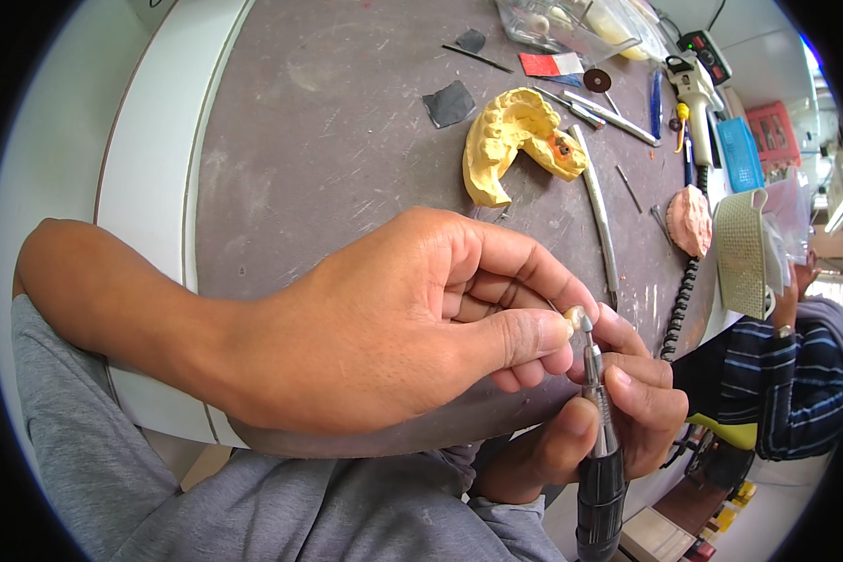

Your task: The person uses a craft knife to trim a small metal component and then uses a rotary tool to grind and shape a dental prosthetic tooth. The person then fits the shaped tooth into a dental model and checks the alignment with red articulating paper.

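Between thumb and fingertips, my left hand pinches a small tooth-coloured dental crown. My right hand grips a dental handpiece with a black body and a metal collar. The pale pointed tip of the handpiece is at the crown and seems to touch it. Beyond my hands, a yellow plaster dental model lies on the bench, with a reddish-brown spot and a dark hole near its right end.
Around the model lie a dark square sheet, a long metal rod, a cutting disc and several slim tools. A pink dental model, a coiled cord and a woven basket stand right. Another person's striped sleeve shows beyond.
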The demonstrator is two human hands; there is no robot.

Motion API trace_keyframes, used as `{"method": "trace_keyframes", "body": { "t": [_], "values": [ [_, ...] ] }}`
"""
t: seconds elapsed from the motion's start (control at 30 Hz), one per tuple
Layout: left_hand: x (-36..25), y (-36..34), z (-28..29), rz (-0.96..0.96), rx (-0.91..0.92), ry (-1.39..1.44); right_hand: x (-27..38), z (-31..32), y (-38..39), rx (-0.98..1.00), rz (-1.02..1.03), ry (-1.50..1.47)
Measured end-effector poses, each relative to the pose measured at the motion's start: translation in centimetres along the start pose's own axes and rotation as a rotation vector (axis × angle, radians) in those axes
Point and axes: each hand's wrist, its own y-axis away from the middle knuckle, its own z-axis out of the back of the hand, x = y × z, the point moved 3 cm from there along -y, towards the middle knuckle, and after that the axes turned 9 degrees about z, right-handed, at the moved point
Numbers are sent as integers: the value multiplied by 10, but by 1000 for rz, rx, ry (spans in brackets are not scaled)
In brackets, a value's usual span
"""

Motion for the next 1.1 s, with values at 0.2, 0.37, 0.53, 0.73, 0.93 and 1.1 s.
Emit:
{"method": "trace_keyframes", "body": {
  "t": [0.2,0.37,0.53,0.73,0.93,1.1],
  "values": [
    [0,0,-1,8,-2,30,1,2,-5,77,1,7],
    [0,1,-1,-1,-2,51,3,0,-3,27,-11,9],
    [1,2,-1,-17,21,60,5,-3,-3,45,4,52],
    [-1,3,-1,-6,8,47,4,-4,-3,55,28,63],
    [-1,4,0,-15,3,35,3,-7,-3,38,48,49],
    [-1,3,1,-8,9,42,2,-7,-2,30,60,69]
  ]
}}
